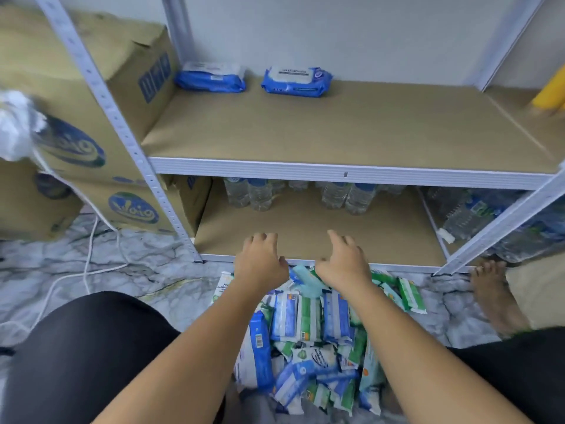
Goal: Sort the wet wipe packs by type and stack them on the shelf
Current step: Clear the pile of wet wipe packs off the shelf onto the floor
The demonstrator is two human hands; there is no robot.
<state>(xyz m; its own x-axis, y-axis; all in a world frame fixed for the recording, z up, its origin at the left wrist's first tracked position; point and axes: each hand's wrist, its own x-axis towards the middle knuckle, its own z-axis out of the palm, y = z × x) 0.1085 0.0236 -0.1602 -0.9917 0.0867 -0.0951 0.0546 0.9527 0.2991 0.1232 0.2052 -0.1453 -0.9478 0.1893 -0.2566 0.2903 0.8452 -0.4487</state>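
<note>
- Head view: the left hand [261,260] and the right hand [345,263] reach side by side over the front edge of the lower shelf board [305,231]. Their fingers are loosely bent, and neither hand holds anything.
- The pile of wet wipe packs [305,328] lies on the marble-patterned floor [153,270], under the forearms and just in front of the rack.
- The packs are soft rectangular pouches in blue-and-white, green-and-white and a few in pale teal. They are mixed and overlap at random angles.
- The left blue pack [211,78] and the right blue pack [295,81] lie flat at the back left of the upper shelf board [336,127]. They are near each other but not touching, and each has a white top panel.
- Water bottles [260,194] stand at the back of the lower shelf board.
- Cardboard boxes [91,96] stand left of the rack.
</note>
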